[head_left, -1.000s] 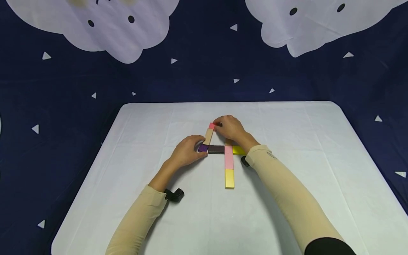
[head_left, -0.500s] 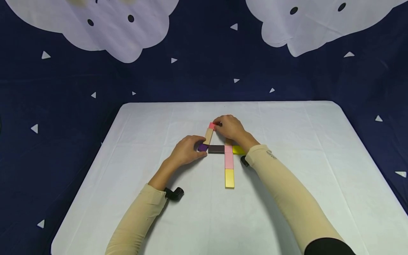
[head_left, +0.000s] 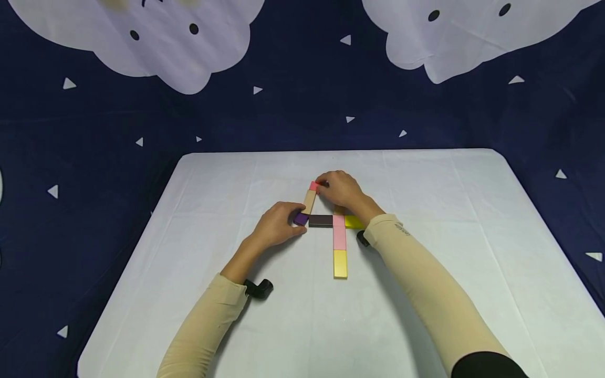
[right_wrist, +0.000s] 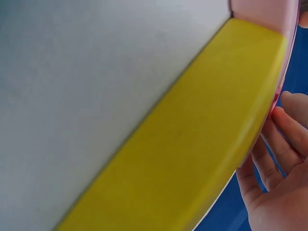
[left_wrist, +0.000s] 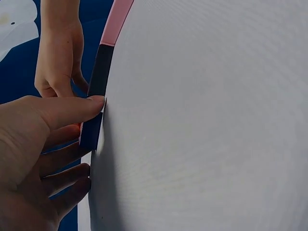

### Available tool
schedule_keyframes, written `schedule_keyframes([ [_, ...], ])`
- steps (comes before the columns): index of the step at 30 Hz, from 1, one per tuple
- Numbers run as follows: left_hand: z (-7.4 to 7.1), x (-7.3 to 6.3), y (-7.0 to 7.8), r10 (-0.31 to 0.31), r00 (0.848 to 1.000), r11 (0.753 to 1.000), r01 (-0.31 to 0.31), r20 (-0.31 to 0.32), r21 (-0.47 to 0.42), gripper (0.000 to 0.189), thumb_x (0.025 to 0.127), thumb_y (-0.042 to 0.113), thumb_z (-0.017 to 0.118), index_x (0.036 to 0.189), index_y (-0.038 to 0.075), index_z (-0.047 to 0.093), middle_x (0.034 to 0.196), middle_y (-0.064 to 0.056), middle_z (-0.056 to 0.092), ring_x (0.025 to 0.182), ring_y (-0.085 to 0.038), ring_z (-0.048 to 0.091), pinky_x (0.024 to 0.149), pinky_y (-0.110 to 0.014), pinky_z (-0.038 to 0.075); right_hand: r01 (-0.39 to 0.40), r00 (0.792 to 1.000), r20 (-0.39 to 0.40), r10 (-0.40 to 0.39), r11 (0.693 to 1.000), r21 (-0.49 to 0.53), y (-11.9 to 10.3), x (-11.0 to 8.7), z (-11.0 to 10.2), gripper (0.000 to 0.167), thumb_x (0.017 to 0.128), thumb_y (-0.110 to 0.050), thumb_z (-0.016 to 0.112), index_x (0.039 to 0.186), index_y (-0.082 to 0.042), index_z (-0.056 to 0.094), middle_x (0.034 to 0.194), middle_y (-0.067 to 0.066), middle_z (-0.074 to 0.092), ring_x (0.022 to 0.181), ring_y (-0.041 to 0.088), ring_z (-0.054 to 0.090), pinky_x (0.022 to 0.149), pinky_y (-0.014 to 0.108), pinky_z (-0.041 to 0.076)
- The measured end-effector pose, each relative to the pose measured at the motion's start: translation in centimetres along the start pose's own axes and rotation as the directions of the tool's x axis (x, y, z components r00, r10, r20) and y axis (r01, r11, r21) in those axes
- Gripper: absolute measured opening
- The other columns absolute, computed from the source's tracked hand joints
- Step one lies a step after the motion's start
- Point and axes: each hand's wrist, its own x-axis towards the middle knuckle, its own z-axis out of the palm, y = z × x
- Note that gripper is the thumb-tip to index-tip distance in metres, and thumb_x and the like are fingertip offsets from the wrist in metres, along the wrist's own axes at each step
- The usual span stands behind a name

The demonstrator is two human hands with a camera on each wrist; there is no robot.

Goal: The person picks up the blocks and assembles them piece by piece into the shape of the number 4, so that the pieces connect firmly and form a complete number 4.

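My left hand (head_left: 276, 224) pinches a small purple block (head_left: 300, 219) between thumb and fingers, at the left end of a flat arrangement of coloured blocks. From that block a tan wooden block (head_left: 309, 201) slants up to a pinkish-red block (head_left: 314, 186). The fingertips of my right hand (head_left: 341, 188) pinch this red block at its right side. A dark block (head_left: 321, 221) lies just right of the purple one, and its side also shows near my left thumb in the left wrist view. Part of a brown block (head_left: 338, 210) shows beneath my right wrist; the rest is hidden.
Pink blocks (head_left: 339, 237) and a gold block (head_left: 340, 263) run in a column toward the front. A yellow block (head_left: 353, 222) extends right under my right forearm and looms large in the right wrist view. The white-covered table (head_left: 425, 178) meets a dark blue patterned cloth (head_left: 302, 121) behind.
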Motion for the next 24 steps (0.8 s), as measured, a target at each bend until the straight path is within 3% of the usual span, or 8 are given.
schedule_keyframes([
  [24, 0.16, -0.01, -0.38, 0.022, 1.0, 1.0, -0.022, -0.005, -0.017, 0.056, 0.076, 0.03, 0.082, 0.126, 0.013, 0.063, 0.125, -0.005, 0.062, 0.119, -0.024, 0.052, 0.099, -0.04, 0.04, -0.003, 1.0, -0.017, 0.003, 1.0, -0.005, 0.04, -0.06, -0.13, 0.035, 0.094, -0.029, 0.06, 0.125, -0.012, 0.066, 0.124, 0.006, 0.063, 0.117, 0.025, 0.053, 0.101, 0.043, 0.039],
])
